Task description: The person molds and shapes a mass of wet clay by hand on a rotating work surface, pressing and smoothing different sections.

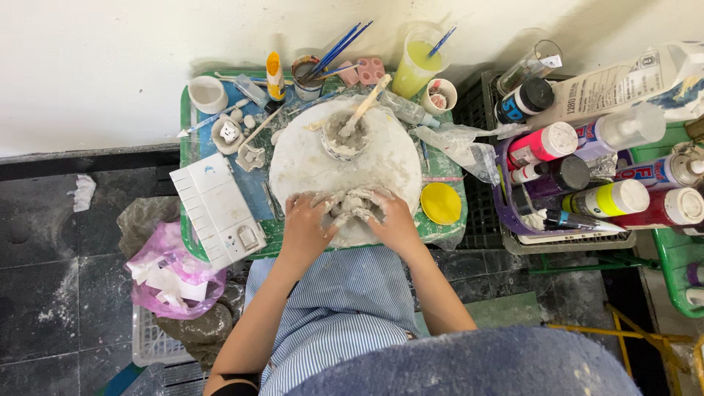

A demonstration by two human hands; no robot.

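On one round white board (308, 165), two hands (306, 224) (394, 220) press one clay lump (352, 205).

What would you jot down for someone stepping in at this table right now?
Left hand: grip closed around the left side of the grey clay lump.
Right hand: cupping the lump's right side.
The lump sits at the near edge of the round white board. Behind it stands a small bowl of grey slurry with a stick leaning in it.
Done: clay is wet and gathered into one mass.
Left: it has no clear shape yet. Small finished-looking clay pieces lie to the left; a yellow lid lies to the right.
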